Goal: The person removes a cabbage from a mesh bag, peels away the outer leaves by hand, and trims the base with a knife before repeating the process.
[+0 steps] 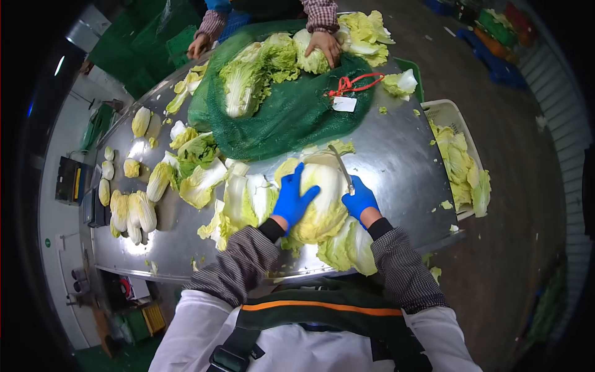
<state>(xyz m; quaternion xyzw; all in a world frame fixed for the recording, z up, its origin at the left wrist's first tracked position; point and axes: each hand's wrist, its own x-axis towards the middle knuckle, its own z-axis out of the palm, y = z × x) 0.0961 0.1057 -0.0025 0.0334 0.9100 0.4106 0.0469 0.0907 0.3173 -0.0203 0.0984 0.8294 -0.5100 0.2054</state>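
Observation:
A large napa cabbage lies on the steel table in front of me, its white base toward the far side. My left hand, in a blue glove, rests on its left side with fingers spread. My right hand, gloved too, is closed around the handle of a knife. The curved blade points away from me, close to the cabbage's right side. Loose outer leaves lie to the left of the cabbage, and more leaves sit below my right hand.
A green mesh sack with several cabbages lies across the table. A co-worker's hand touches one cabbage there. Trimmed cabbage hearts stand at left. A white crate of leaves stands beyond the right edge.

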